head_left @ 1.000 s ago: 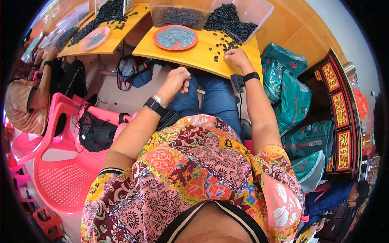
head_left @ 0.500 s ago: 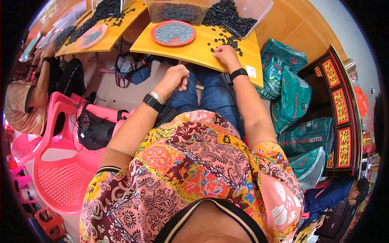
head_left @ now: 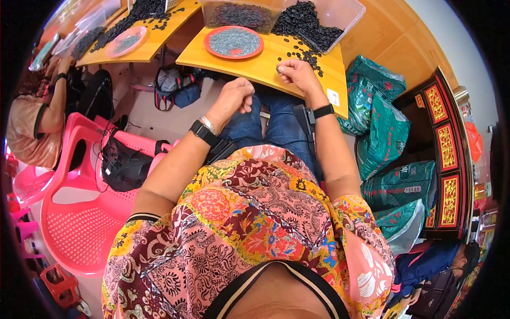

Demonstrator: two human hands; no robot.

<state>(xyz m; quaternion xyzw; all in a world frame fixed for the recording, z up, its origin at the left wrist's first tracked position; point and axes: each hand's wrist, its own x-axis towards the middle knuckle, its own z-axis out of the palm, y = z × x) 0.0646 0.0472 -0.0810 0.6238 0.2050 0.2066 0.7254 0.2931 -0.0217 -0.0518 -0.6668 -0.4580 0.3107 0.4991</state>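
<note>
A clear tub (head_left: 340,13) stands at the far right of the yellow table (head_left: 265,66), and small black pieces (head_left: 308,26) are heaped in and against it, spilling toward the near edge. Left of it, a second clear tub (head_left: 239,13) holds a darker grey mass of the same small bits. Just near that one, a red plate (head_left: 234,42) carries a flat layer of grey pieces. A few loose black pieces lie scattered on the bare wood between the heap and the right hand (head_left: 297,74).

The right hand rests at the table's near edge, fingers curled in and pressed together at the tips, pinching a small black piece (head_left: 278,69). The left hand (head_left: 234,95) hangs off the table, just short of its near edge and above the lap, closed in a loose fist; what it holds, if anything, cannot be told.

The table's near edge curves over the knees, leaving a narrow gap for both forearms. To the right, green bags (head_left: 377,122) crowd close beside the table leg. To the left, a dark bag (head_left: 172,85) sits on the floor under the table and a pink chair (head_left: 79,223) fills the near left. A second yellow table (head_left: 133,42) farther left bears more black pieces and a pink plate (head_left: 125,41), with another person (head_left: 37,127) seated by it.
</note>
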